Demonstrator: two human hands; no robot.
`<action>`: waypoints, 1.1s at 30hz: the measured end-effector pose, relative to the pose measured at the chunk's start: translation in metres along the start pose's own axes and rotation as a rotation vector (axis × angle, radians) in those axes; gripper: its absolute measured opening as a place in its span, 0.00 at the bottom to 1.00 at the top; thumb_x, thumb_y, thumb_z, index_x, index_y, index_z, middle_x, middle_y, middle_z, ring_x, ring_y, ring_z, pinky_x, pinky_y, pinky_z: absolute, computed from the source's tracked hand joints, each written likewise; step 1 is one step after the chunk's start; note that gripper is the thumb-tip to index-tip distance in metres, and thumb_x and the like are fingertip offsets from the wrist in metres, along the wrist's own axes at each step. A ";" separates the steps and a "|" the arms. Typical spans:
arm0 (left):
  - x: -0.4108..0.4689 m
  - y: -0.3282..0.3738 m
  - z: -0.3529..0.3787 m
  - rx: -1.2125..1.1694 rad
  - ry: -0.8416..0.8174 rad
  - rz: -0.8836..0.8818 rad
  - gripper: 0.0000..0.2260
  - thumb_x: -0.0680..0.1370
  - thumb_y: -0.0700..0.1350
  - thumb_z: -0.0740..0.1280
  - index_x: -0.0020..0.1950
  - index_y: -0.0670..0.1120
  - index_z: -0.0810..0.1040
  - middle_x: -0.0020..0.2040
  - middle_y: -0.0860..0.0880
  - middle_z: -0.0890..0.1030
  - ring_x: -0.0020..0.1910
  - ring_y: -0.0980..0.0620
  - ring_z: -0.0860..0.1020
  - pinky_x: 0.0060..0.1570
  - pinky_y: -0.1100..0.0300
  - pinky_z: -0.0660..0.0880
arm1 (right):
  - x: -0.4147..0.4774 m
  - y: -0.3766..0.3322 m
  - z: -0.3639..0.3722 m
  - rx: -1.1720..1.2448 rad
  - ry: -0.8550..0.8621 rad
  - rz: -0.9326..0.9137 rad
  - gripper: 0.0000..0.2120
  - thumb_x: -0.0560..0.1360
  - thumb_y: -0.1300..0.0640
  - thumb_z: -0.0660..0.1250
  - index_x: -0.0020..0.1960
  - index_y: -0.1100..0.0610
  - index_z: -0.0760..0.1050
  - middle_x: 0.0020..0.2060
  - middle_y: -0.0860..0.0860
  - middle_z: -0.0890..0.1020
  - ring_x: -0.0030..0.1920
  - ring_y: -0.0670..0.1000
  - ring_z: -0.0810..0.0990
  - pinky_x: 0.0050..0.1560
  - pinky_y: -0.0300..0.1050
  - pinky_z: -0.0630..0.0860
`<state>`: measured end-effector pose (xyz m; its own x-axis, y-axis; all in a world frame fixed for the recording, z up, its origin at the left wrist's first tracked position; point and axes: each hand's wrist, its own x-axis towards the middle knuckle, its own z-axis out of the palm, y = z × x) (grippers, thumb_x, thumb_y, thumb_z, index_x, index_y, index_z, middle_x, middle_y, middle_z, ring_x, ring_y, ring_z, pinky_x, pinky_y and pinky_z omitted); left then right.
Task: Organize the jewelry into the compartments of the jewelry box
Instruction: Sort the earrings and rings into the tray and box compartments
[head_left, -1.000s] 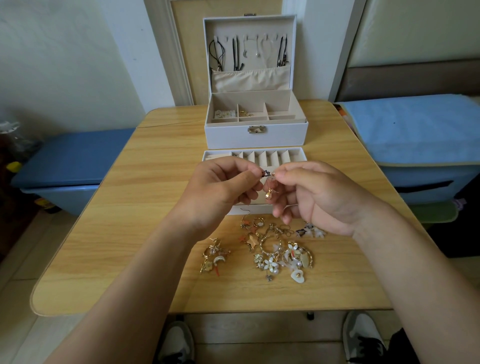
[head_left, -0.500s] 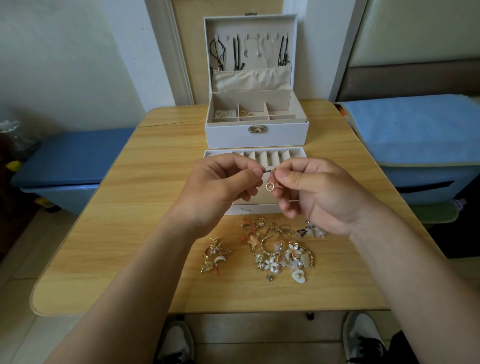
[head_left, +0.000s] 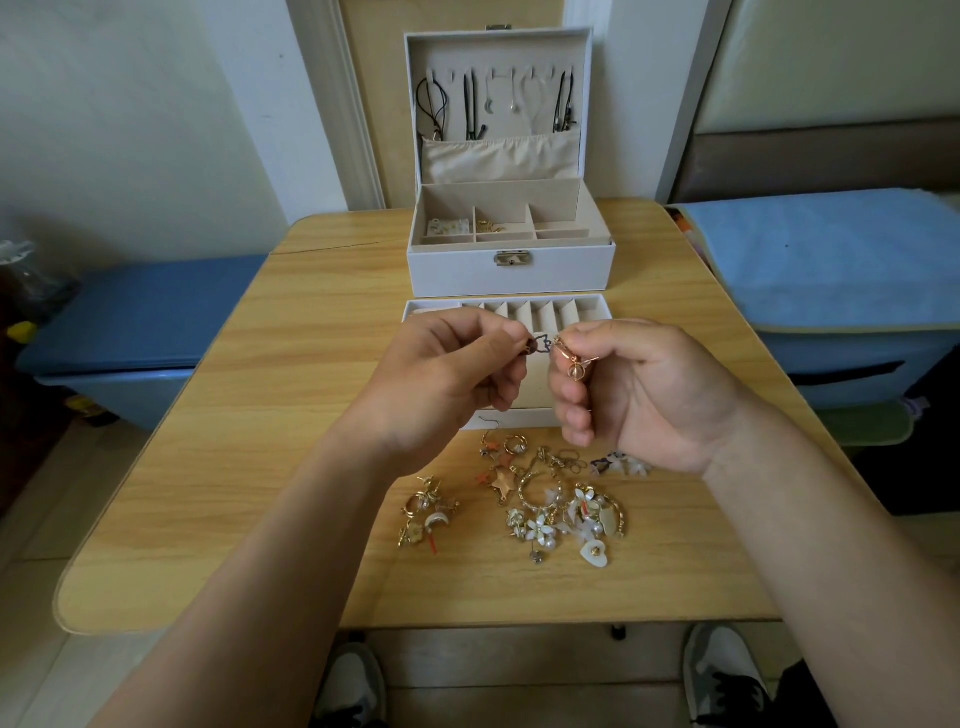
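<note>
Upright at the far edge of the wooden table (head_left: 218, 441), the white jewelry box (head_left: 511, 260) is seen with its lid (head_left: 498, 104) raised; cords and thin chains are hung on the lid's hooks above a gathered fabric pocket. In the box's base, small pale pieces are held in the rear left compartment and a few gold pieces in the one just beside it, while the right-hand compartments appear bare. A removable tray (head_left: 587, 309) (lined with a row of narrow slots) is laid in front of the box, and most of it is hidden behind the hands, so its contents cannot be made out. On the table nearer the person, a loose jewelry pile (head_left: 561, 499) is spread, with a smaller cluster (head_left: 426, 514) set apart to its left.

Above the tray, a small dark earring (head_left: 537, 347) is pinched by the left hand (head_left: 441, 379), and a rose-gold earring (head_left: 569, 358) with a dangling bead is pinched by the right hand (head_left: 649, 389); the remaining fingers are curled in. How the pieces are clasped cannot be told, being too small. Compared with half a second earlier, the two hands have been drawn slightly apart, and two separate pieces are now shown where one joined item was held.
</note>
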<state>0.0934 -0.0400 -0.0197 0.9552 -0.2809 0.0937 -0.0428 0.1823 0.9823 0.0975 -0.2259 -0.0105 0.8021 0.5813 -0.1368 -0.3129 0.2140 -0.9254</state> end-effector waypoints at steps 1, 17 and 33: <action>0.000 0.000 0.000 -0.002 -0.004 -0.004 0.07 0.75 0.42 0.67 0.42 0.39 0.77 0.32 0.46 0.77 0.31 0.49 0.73 0.34 0.60 0.72 | 0.000 0.000 -0.001 0.010 -0.003 0.018 0.09 0.71 0.55 0.63 0.34 0.56 0.74 0.30 0.53 0.73 0.29 0.52 0.71 0.30 0.45 0.68; 0.001 0.000 -0.002 -0.045 0.025 -0.026 0.06 0.75 0.42 0.68 0.40 0.42 0.79 0.33 0.44 0.78 0.31 0.49 0.74 0.34 0.58 0.72 | -0.002 -0.003 -0.006 0.188 0.034 -0.044 0.06 0.70 0.59 0.70 0.43 0.59 0.74 0.35 0.56 0.79 0.32 0.52 0.79 0.29 0.41 0.76; 0.002 0.001 -0.002 -0.085 0.060 -0.040 0.05 0.73 0.40 0.67 0.38 0.42 0.80 0.33 0.43 0.77 0.30 0.48 0.73 0.34 0.58 0.71 | -0.004 -0.009 -0.012 0.147 0.122 -0.031 0.08 0.72 0.61 0.64 0.48 0.61 0.79 0.37 0.55 0.79 0.33 0.49 0.75 0.31 0.40 0.74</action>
<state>0.0962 -0.0382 -0.0192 0.9716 -0.2330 0.0423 0.0184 0.2525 0.9674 0.1031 -0.2398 -0.0055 0.8657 0.4747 -0.1588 -0.3506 0.3486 -0.8692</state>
